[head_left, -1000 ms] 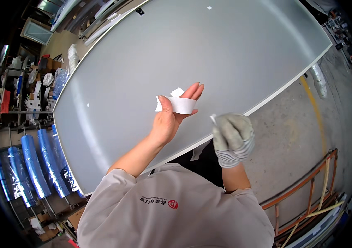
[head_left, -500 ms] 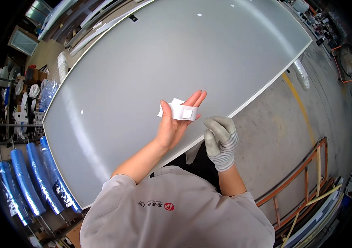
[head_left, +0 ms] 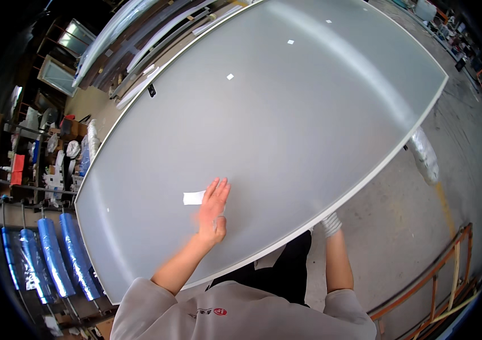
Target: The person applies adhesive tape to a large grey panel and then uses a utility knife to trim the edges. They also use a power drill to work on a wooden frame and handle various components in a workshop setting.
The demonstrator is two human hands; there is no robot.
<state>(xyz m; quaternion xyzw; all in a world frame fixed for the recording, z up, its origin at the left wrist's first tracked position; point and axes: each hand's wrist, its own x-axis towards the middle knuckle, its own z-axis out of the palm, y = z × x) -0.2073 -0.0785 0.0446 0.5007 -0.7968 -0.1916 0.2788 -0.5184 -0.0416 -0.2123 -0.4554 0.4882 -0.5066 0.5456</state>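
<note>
Shelving, head view: left of the grey panel [head_left: 286,130], a dark metal shelf [head_left: 37,187] carries brown boxes [head_left: 73,130], a red item [head_left: 18,170] and whitish bundles; the boxes' contents cannot be made out.
Blue rolls: nearer the person on the panel's left, four shiny film rolls [head_left: 56,258] sit side by side on rods.
Orange frame: to the panel's right, a rusty-orange frame [head_left: 470,241] has pale strips within it; its lower end runs into the dark rim.
Gloved grip: the right hand [head_left: 331,223] reaches under the panel's near edge; only the striped cuff area shows, so whether the fingers clasp anything cannot be told.
Bare grip: the left hand [head_left: 213,207] is over the panel's near part, slightly blurred, fingers straight and together; whether it pinches the paper or merely covers it, I cannot tell.
Paper strip: a short white strip [head_left: 194,198] shows over the panel's near part, left of the bare fingers, its right end hidden by them.
Panel surface: matte, translucent-looking grey in a thin pale border, with small white squares [head_left: 230,76] dotted across it and a black fitting [head_left: 151,90] on its far-left edge.
</note>
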